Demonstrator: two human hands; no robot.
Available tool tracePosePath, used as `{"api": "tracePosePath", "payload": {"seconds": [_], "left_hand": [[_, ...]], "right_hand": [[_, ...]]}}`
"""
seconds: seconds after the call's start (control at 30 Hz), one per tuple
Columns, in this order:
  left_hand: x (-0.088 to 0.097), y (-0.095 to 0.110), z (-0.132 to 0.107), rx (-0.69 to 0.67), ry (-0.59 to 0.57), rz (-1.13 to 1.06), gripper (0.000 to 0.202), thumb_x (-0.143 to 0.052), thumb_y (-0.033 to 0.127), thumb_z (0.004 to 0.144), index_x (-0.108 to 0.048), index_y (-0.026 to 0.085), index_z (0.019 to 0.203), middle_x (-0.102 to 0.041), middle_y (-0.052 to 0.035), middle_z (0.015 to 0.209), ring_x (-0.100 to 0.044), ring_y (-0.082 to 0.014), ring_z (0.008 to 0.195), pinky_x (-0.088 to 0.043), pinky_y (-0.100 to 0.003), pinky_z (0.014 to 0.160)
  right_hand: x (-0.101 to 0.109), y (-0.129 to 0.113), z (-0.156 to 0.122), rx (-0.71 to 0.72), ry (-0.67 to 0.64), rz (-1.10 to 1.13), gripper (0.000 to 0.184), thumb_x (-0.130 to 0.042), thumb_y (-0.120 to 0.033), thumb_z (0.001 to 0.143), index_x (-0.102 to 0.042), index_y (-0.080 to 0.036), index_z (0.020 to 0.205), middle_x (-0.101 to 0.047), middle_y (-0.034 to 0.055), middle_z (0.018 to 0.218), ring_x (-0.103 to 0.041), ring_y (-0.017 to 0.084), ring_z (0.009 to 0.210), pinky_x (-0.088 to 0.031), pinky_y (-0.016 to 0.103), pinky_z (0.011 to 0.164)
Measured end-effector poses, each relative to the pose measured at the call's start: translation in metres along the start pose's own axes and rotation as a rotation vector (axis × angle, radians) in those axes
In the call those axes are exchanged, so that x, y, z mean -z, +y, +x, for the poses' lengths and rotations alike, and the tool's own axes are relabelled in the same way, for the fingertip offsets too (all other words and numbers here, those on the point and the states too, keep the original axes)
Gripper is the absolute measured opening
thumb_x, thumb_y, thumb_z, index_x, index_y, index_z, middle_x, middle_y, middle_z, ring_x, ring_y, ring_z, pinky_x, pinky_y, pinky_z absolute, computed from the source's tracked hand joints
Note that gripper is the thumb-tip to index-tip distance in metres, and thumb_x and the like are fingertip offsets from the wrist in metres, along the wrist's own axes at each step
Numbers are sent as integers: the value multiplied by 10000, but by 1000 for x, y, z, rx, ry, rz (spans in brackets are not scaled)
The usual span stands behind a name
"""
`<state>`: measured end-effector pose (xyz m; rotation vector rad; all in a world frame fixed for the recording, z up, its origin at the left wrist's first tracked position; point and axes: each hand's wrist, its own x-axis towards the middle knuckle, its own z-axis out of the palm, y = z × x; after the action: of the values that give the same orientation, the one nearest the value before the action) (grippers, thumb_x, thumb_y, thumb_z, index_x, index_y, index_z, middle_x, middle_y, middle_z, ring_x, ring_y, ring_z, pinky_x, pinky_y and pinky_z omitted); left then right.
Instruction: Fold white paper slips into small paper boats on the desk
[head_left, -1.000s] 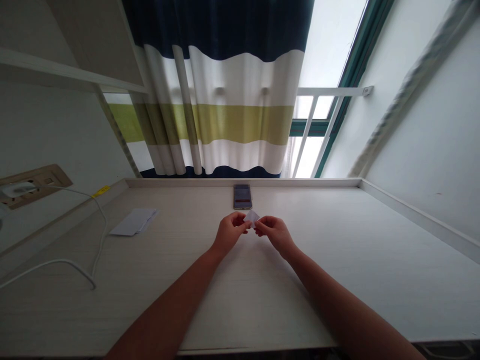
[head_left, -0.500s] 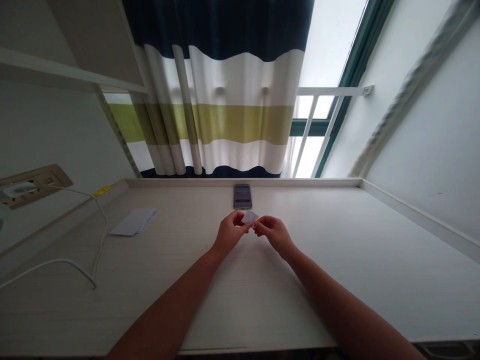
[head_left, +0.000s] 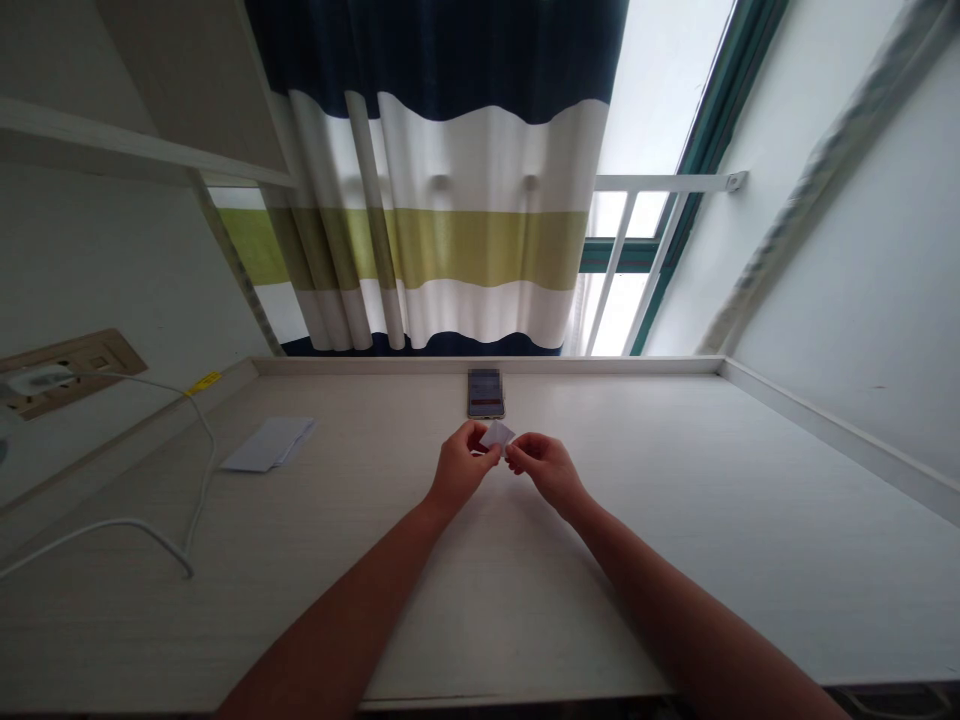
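A small piece of folded white paper (head_left: pixel 496 434) is held up between my two hands, just above the desk. My left hand (head_left: pixel 463 462) pinches it from the left, thumb in front and fingers behind. From the right, the thumb and forefinger of my right hand (head_left: pixel 545 464) are closed on its lower right edge. Just beyond the paper, a phone (head_left: pixel 486 393) lies screen up on the desk. Part of the paper is hidden by my fingertips.
White sheets of paper (head_left: pixel 268 445) lie on the desk (head_left: pixel 480 620) at the left. A white cable (head_left: pixel 204 470) runs from a wall socket (head_left: pixel 90 362) across the desk's left side. A raised rim (head_left: pixel 360 366) borders the back, with a striped curtain (head_left: pixel 480 240) behind.
Both hands and the folded paper have shifted very slightly to the left. The paper has tilted a little. Phone, cable and loose sheets stay where they were.
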<state>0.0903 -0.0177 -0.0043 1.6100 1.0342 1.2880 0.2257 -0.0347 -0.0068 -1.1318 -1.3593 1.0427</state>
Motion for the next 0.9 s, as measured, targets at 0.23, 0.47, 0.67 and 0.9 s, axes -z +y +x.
{"api": "tracePosePath", "payload": {"seconds": [0.23, 0.47, 0.67, 0.9], "left_hand": [[2, -2, 1, -9, -82, -9, 185, -612, 272, 624, -510, 148, 716, -580, -19, 702, -573, -139, 677, -469, -254, 606], [1, -2, -1, -13, -56, 8, 171, -608, 260, 622, -492, 156, 692, -568, -3, 685, -561, -128, 662, -466, -245, 595], [-1, -2, 0, -7, -12, 44, 130, -585, 185, 607, -471, 153, 660, -536, 20, 637, -532, -106, 613, -450, -219, 560], [-1, -3, 0, -25, -44, 8, 117, -586, 204, 625, -503, 146, 684, -569, 5, 657, -560, -120, 636, -466, -237, 576]], "right_hand": [[0, -6, -2, -27, -5, 33, 237, -610, -377, 629, -541, -153, 593, -562, 7, 540, -494, 108, 502, -405, 259, 518], [-1, -4, -3, 0, -18, 12, 234, -606, -375, 638, -542, -155, 587, -552, 1, 524, -495, 113, 508, -403, 264, 537], [-3, -1, -2, 18, -13, 6, 236, -609, -371, 633, -538, -153, 575, -552, -3, 517, -485, 103, 494, -395, 253, 528], [-2, -5, -3, 2, -10, 26, 228, -616, -364, 632, -558, -148, 587, -560, -1, 521, -499, 105, 507, -409, 255, 538]]}}
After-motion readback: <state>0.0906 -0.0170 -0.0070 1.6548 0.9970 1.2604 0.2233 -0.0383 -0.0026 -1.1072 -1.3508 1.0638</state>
